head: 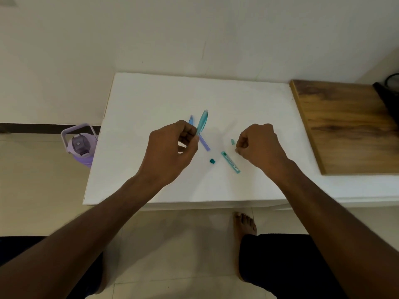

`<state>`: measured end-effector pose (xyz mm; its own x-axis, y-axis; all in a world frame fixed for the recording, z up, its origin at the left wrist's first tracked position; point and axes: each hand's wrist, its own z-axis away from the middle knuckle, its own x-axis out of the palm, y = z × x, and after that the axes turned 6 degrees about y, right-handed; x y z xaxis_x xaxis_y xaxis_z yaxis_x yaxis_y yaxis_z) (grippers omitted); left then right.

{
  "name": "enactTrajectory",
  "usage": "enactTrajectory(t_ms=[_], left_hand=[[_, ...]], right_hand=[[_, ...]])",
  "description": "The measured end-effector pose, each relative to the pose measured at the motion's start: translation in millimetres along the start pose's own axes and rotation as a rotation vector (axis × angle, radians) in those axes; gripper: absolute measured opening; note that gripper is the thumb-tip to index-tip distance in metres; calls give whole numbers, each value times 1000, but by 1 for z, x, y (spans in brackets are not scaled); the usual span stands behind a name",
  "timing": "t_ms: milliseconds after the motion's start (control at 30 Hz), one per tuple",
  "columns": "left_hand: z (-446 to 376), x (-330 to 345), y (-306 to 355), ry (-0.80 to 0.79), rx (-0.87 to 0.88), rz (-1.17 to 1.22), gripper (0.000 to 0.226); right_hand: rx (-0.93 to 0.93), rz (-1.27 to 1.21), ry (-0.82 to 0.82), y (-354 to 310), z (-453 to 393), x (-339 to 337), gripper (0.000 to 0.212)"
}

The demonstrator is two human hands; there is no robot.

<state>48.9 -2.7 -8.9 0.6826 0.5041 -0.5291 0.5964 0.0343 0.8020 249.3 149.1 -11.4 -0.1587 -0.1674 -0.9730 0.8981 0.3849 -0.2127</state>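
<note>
My left hand (170, 152) grips a teal mechanical pencil (202, 121) by its lower end, and the pencil points up and away over the white table (151, 100). Behind it a blue-violet pen (204, 143) lies flat on the table. My right hand (257, 145) hovers just above the table with its fingers curled and its fingertips pinched together. Anything between them is too small to see. A small teal cap (232, 141) lies just left of those fingertips. A teal lead case (230, 162) and a dark teal plug (212, 161) lie between my hands.
A wooden board (345, 126) lies on the table's right part, with a dark object (388, 89) at its far corner. A lilac water bottle (81, 145) stands on the floor left of the table. My bare foot (245, 225) is under the front edge.
</note>
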Motion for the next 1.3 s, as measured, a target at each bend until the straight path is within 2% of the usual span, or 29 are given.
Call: enactTrajectory(t_ms=[100,167,233,300,367,533,1000,1200,1300], left_hand=[[0,-1,1,-19,-8,20,16],[0,-1,1,-31,-14,19,15],[0,0,2,-39,-20,19,12],[0,0,3,-47,19,0,11],[0,0,5,-64,79,-27,12],[0,1,5,-77,106,-50,13],[-1,1,6,-66,102,-92,16],[-1,0,6,-65,123,-90,16],[0,-1,6,-58,123,-93,16]], right_hand=[[-25,104,-8,-4,2,1,14],[-62,31,33,-8,2,-3,13],[-42,-372,107,-17,3,-13,9],[22,-883,89,-31,8,-26,6],[30,-1116,82,-40,11,-31,10],[-1,-1237,7,-44,15,-33,14],[-21,-1193,-6,-43,15,-27,12],[-14,-1174,24,-44,16,-27,15],[-72,-1058,85,-42,15,-28,10]])
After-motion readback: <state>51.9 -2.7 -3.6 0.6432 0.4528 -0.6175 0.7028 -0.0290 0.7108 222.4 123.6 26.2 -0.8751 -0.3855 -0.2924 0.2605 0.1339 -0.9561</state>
